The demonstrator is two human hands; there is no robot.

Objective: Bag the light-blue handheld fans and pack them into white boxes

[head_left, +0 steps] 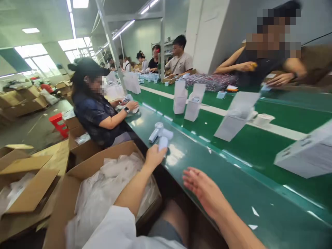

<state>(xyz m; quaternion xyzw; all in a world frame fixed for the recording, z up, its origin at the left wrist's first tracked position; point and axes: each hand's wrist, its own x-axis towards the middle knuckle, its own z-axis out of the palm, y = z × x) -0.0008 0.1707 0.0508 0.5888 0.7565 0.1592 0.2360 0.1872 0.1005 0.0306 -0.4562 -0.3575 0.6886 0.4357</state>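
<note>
My left hand [155, 157] is closed around the handle of a pale blue handheld device [164, 138], shaped like a small hair dryer or fan; I cannot tell which. It is slightly blurred, above the dark green worktop [197, 159]. Just beyond it on the worktop is a similar pale device [155, 132] with a round head, partly overlapped by the held one. Over the worktop's near edge, my right hand [201, 186] has its fingers stretched out and holds nothing.
An open carton [59, 207] of clear plastic bags [109, 180] stands at my left. Open white boxes [234, 116] stand along the green conveyor belt [207, 128]. A co-worker [95, 107] works on the left; another person [267, 62] stands across the belt. White scraps [255, 211] lie nearby.
</note>
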